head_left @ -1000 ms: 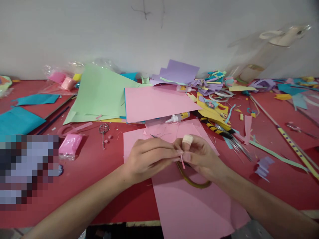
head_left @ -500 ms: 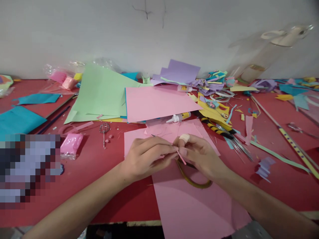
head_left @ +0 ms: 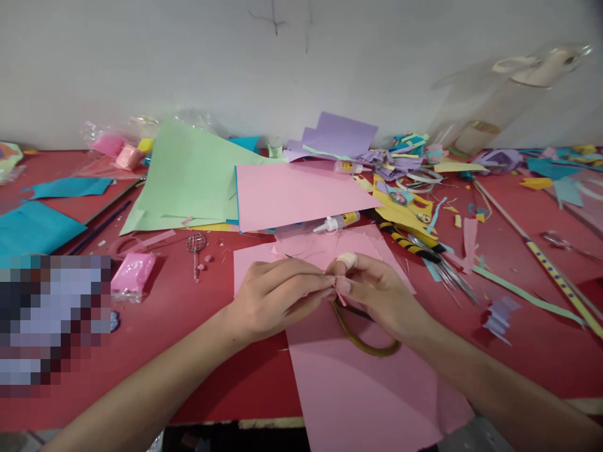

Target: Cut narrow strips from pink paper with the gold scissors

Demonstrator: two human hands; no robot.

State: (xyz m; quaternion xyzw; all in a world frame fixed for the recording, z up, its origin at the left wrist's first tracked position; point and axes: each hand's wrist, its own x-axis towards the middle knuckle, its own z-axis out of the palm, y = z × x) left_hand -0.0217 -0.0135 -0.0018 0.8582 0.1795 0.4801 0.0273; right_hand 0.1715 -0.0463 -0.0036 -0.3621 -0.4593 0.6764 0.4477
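Observation:
My left hand (head_left: 277,292) and my right hand (head_left: 379,289) meet over a pink paper sheet (head_left: 358,383). Their fingertips pinch a narrow pink paper strip (head_left: 342,297), whose loose end hangs down between them. A whitish wrap circles one finger of my right hand. Below the fingers shows a yellow-green looped handle (head_left: 372,350), apparently of scissors, beside or under my right hand; the rest is covered. Just beyond my left hand, a small dark tip lies on the pink paper.
Behind the hands lie a glue bottle (head_left: 337,221), a pink sheet (head_left: 301,194) and a green sheet (head_left: 188,176). To the right are black-and-yellow-handled pliers (head_left: 409,242) and paper scraps. A wire whisk-like piece (head_left: 196,251) and a pink clay packet (head_left: 134,274) lie left. A clear bottle (head_left: 509,107) stands behind.
The loose end of the pink strip has swung slightly left and shows shorter below my fingertips. Both hands stay almost in place, still pinching.

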